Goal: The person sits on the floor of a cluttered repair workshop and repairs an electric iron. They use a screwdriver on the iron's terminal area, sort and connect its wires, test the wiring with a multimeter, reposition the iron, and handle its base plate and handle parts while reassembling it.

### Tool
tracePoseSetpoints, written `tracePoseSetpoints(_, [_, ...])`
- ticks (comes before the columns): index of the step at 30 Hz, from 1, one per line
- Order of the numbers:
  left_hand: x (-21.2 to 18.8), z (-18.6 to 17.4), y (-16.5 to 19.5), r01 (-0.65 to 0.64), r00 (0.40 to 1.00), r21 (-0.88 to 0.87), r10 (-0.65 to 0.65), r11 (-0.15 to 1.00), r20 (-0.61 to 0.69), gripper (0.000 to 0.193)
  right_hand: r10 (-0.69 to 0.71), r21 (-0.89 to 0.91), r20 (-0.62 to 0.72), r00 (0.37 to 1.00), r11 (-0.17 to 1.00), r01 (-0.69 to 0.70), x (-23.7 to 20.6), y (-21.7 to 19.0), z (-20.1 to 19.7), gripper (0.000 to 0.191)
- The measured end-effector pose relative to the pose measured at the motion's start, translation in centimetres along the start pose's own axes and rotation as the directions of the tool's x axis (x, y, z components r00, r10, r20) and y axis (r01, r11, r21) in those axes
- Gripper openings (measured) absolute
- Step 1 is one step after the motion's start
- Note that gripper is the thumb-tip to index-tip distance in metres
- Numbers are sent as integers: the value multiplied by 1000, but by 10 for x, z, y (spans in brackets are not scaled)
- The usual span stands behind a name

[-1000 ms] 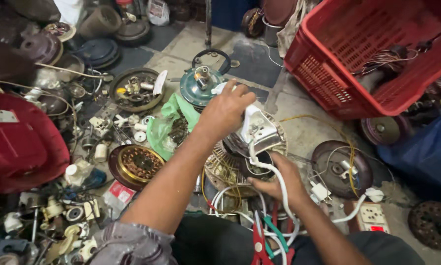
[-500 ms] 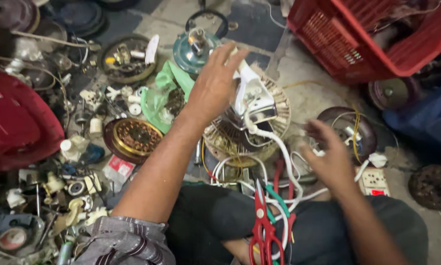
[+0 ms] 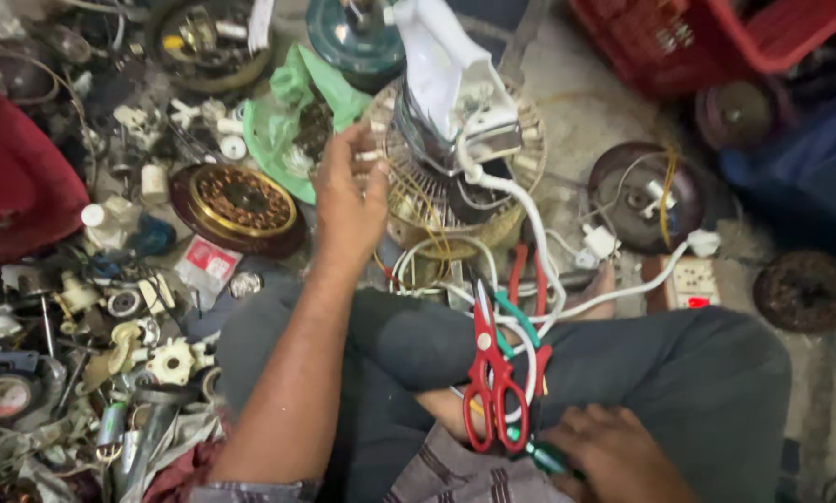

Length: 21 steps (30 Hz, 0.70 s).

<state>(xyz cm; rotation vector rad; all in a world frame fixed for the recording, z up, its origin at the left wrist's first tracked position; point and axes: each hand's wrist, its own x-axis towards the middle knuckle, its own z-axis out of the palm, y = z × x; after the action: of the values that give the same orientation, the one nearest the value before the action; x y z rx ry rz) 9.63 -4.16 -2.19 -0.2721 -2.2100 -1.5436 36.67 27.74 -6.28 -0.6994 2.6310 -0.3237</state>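
Observation:
A white electric iron (image 3: 446, 84) stands tilted on a round wound motor core (image 3: 455, 186) on the floor in front of me. Its white cord (image 3: 539, 270) runs down over my lap. My left hand (image 3: 348, 200) is at the core's left edge, fingers curled together near a small white piece; whether it grips anything is unclear. Red-handled scissors (image 3: 492, 373) lie on my grey trousers. My right hand (image 3: 613, 456) rests low on my lap, fingers closed around the end of a green-handled tool (image 3: 541, 456).
A heap of motor parts and small fittings (image 3: 111, 307) fills the left. A brass-rimmed round plate (image 3: 241, 200), a green plastic bag (image 3: 288, 112), a red basket (image 3: 716, 37), a dark motor cover (image 3: 641, 196) and a socket strip (image 3: 693, 279) surround me.
My left hand let go of the iron and dropped to the core's left edge. My right hand drew back from the floor to my lap, by the scissors.

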Motion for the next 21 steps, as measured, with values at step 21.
tracePoseSetpoints(21, [89, 49, 18, 62, 993, -390, -20, 919, 113, 48, -50, -80, -908, 417, 995, -56, 47, 17, -235, 39])
